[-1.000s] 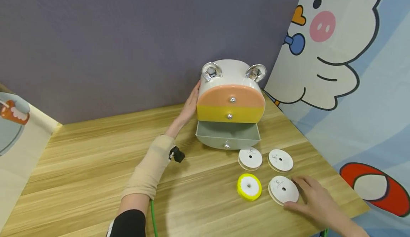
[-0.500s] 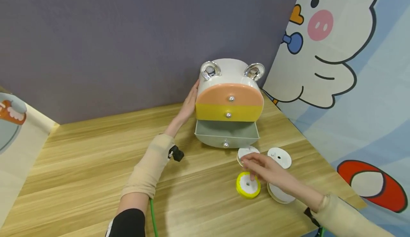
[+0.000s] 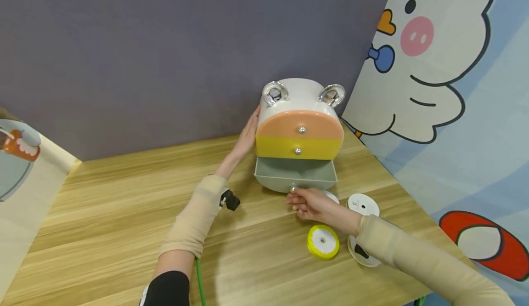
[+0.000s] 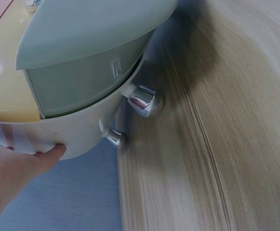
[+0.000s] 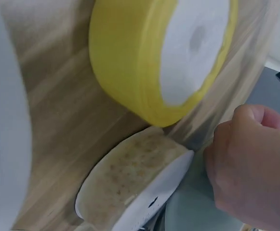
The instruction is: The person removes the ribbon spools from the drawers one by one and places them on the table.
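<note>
A small drawer cabinet with a white shell and silver ears stands at the back. Its bottom grey-green drawer is pulled out; the orange and yellow drawers above are in. My left hand rests against the cabinet's left side, with straight fingers that are partly hidden. The left wrist view shows this hand on the white shell beside short silver feet. With thumb and forefinger my right hand pinches the drawer's silver knob; the right wrist view hides the knob behind the hand.
A yellow ribbon roll lies below the right hand. White-faced ribbon spools lie around it: one to the right, another partly under the right forearm, a third mostly behind the hand. A grey wall rises behind the wooden table.
My right hand has left the front right spool, passed over the yellow roll, and reached the knob of the bottom drawer. The left hand keeps its place on the cabinet.
</note>
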{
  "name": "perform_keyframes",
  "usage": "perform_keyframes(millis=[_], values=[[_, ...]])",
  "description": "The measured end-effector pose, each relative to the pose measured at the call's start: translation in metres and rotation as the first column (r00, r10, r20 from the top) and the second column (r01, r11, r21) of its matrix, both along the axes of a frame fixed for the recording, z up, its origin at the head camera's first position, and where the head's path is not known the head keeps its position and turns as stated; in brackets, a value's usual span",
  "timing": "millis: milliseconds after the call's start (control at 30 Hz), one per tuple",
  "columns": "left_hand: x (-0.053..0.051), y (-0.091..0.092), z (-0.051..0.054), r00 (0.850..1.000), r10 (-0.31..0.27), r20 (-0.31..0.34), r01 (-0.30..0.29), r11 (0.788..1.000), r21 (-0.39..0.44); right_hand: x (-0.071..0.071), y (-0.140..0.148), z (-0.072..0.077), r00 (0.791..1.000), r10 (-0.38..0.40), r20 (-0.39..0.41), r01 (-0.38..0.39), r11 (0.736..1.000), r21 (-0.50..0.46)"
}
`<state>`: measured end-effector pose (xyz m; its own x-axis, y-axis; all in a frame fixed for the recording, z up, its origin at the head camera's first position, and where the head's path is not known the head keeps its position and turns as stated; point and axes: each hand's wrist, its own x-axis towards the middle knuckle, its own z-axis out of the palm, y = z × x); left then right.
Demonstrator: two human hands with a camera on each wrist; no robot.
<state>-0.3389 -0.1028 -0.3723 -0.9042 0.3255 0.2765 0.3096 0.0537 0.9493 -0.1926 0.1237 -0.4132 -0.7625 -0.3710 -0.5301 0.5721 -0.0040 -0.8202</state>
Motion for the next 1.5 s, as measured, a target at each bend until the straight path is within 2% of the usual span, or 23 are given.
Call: perform_keyframes(millis=[167,267,433,700,833,1300,1433,1500], values=[[-0.013,0.001,-0.008,0.999,0.040,-0.019,-0.040,0.999,0.004,-0.010,-0.001,0.003,1.000,0.002,-0.022,-0.002,1.000,0.026],[-0.015,0.000,-0.008,0.997,0.061,-0.039,-0.062,0.998,-0.007,-0.017,-0.002,0.006,0.999,-0.012,-0.032,0.013,0.999,0.031],[-0.017,-0.001,-0.008,0.996,0.066,-0.053,-0.067,0.998,-0.021,-0.027,-0.005,0.009,0.999,-0.022,-0.045,0.025,0.998,0.052],[-0.015,0.000,-0.013,0.998,0.059,-0.034,-0.060,0.998,-0.023,-0.043,-0.008,0.006,0.998,-0.056,-0.042,0.059,0.997,0.054],[-0.013,0.000,-0.014,0.998,0.052,-0.027,-0.053,0.998,-0.017,-0.050,-0.008,0.006,0.997,-0.060,-0.053,0.064,0.994,0.086],[-0.015,0.004,-0.018,0.999,0.042,-0.026,-0.042,0.999,-0.012,-0.066,-0.007,0.003,0.996,-0.078,-0.045,0.082,0.990,0.119],[-0.012,0.003,-0.015,1.000,0.026,-0.016,-0.026,1.000,-0.008,-0.069,-0.006,0.002,0.997,-0.046,-0.058,0.054,0.987,0.151],[-0.006,0.003,-0.009,1.000,0.018,-0.008,-0.018,1.000,-0.007,-0.070,-0.006,0.002,0.998,-0.034,-0.061,0.044,0.986,0.159]])
